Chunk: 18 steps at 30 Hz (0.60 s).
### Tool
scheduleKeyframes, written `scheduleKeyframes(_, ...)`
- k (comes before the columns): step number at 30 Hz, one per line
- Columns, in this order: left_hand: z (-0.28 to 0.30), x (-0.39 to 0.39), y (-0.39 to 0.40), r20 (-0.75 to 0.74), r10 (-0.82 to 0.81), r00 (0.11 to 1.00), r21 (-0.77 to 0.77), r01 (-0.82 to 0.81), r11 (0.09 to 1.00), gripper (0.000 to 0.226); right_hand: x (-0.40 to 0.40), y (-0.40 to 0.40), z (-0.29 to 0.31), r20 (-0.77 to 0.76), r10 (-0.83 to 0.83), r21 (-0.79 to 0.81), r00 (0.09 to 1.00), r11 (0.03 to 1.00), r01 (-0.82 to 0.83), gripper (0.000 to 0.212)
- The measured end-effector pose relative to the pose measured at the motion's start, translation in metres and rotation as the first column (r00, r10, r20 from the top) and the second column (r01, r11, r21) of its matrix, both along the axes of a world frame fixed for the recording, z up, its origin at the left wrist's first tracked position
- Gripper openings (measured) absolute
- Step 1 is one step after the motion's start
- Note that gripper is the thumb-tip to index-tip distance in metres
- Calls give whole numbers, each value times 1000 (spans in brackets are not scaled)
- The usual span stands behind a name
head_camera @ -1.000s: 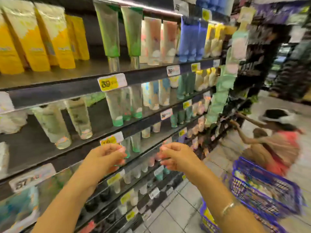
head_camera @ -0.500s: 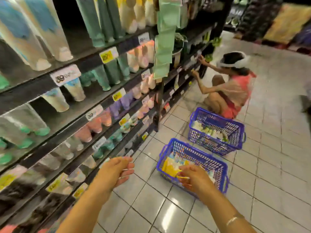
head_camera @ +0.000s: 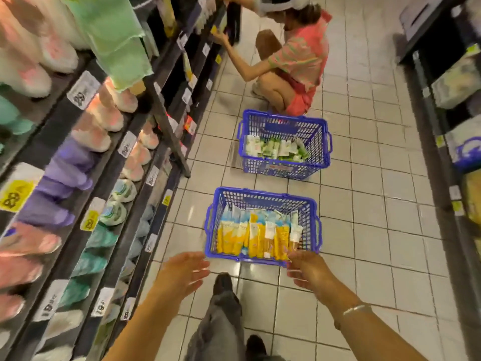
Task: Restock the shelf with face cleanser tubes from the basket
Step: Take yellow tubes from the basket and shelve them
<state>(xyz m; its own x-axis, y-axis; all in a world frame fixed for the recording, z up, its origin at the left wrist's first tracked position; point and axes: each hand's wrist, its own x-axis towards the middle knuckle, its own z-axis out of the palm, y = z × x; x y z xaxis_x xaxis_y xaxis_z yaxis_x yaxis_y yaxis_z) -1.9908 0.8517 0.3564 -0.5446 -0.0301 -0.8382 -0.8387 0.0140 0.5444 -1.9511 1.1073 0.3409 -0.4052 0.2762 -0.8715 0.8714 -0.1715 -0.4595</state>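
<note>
Both hands are now dropping from shelf point(head_camera: 109, 142) height toward the blue basket point(head_camera: 263, 257) on the floor, where the cleanser tubes point(head_camera: 256, 237) are lying. Left hand point(head_camera: 182, 276) is hovering, grip apart; right hand point(head_camera: 305, 269), fingers relaxed and empty, is reaching the near rim. Best pinching one tube cleanly.

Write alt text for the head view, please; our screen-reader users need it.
Both of a person's bare hands, left hand and right hand, reach down empty toward a blue basket of yellow and blue face cleanser tubes on the tiled floor. Stocked shelves run along the left; beyond a second blue basket, another person crouches.
</note>
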Motion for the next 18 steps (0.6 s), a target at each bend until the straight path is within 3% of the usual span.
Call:
scheduleKeyframes(9, -108, -88, 42, 148, -186, 971, -77, 199, 977, 15, -56, 33, -119, 118, -190, 22, 975, 982, 189, 26)
scheduleKeyframes(14, -209, -106, 94, 182, -194, 964, -77, 211, 974, 16, -57, 71, -225, 32, -217, 210, 976, 956, 206, 26)
scheduleKeyframes(18, -302, -98, 140, 228, -285, 931, -38, 301, 953, 25, -45, 102, -314, 34, -294, 223, 955, 934, 279, 28)
